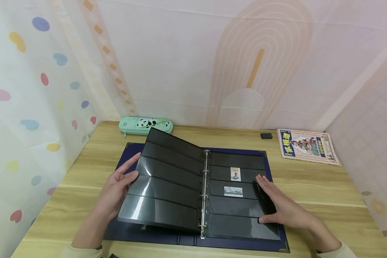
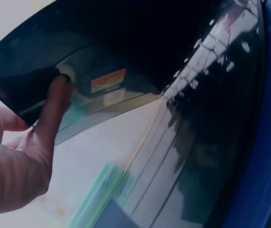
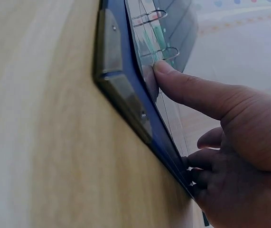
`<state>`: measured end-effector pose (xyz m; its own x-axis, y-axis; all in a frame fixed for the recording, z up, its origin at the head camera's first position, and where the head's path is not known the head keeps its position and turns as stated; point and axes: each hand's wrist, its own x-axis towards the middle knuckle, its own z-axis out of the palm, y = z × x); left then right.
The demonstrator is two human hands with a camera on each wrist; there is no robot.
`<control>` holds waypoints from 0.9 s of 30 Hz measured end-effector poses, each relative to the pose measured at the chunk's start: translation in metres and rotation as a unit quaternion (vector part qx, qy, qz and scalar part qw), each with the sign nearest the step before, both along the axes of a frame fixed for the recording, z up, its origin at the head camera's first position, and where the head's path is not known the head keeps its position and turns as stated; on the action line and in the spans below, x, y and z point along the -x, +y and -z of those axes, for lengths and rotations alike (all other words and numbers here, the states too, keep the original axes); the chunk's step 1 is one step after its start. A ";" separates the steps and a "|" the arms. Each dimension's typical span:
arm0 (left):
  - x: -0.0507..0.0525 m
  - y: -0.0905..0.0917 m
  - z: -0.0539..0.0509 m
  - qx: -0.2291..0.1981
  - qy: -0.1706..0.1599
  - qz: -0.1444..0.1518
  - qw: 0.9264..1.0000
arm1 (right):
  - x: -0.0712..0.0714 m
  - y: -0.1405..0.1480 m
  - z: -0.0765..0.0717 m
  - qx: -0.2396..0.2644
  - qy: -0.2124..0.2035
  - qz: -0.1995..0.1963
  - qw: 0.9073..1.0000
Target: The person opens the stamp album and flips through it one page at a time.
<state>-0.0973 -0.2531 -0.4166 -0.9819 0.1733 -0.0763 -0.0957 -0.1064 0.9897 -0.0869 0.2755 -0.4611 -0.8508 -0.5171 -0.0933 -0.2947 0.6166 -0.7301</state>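
A blue ring binder (image 1: pixel 242 244) lies opened out on the table, its metal rings (image 1: pixel 204 197) running down the middle. My left hand (image 1: pixel 114 190) pinches the outer edge of a raised black stamp page (image 1: pixel 171 179), thumb on one face and fingers behind. In the left wrist view a reddish stamp (image 2: pixel 108 80) shows on the lifted leaf. Spread over the outer edge of the right page (image 1: pixel 232 227), my right hand (image 1: pixel 283 208) touches it with thumb and fingertips. Two small stamps sit in that page's strips, an upright one (image 1: pixel 235 174) and a wide grey one (image 1: pixel 233 191).
A mint panda pencil case (image 1: pixel 145 123) stands at the back left, close behind the raised page. At the back right are a small black object (image 1: pixel 266 135) and a colourful printed booklet (image 1: pixel 307 147). Patterned cloth (image 1: pixel 180 64) hangs along the table's back edge.
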 end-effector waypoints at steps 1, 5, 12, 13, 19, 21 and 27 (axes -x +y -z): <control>0.000 -0.002 0.001 0.017 -0.005 -0.003 1.000 | 0.000 0.000 0.000 0.000 0.000 0.000 1.000; -0.001 -0.007 0.005 0.091 -0.019 -0.006 0.996 | 0.000 0.000 0.000 0.000 -0.006 0.004 1.000; -0.003 -0.011 0.015 0.189 -0.017 -0.009 0.982 | 0.000 0.000 0.001 0.004 -0.009 0.003 1.000; -0.003 -0.011 0.016 0.192 -0.016 -0.013 0.981 | 0.000 0.000 0.001 0.004 -0.009 0.002 1.000; -0.003 -0.007 0.024 0.273 0.029 -0.027 0.961 | 0.001 0.000 0.001 0.003 -0.007 0.002 1.000; -0.004 -0.005 0.025 0.307 0.052 -0.035 0.949 | 0.001 0.000 0.001 0.003 -0.006 0.001 1.000; -0.003 -0.002 0.032 0.367 0.094 -0.031 0.925 | 0.001 0.000 0.001 0.002 -0.001 0.000 1.000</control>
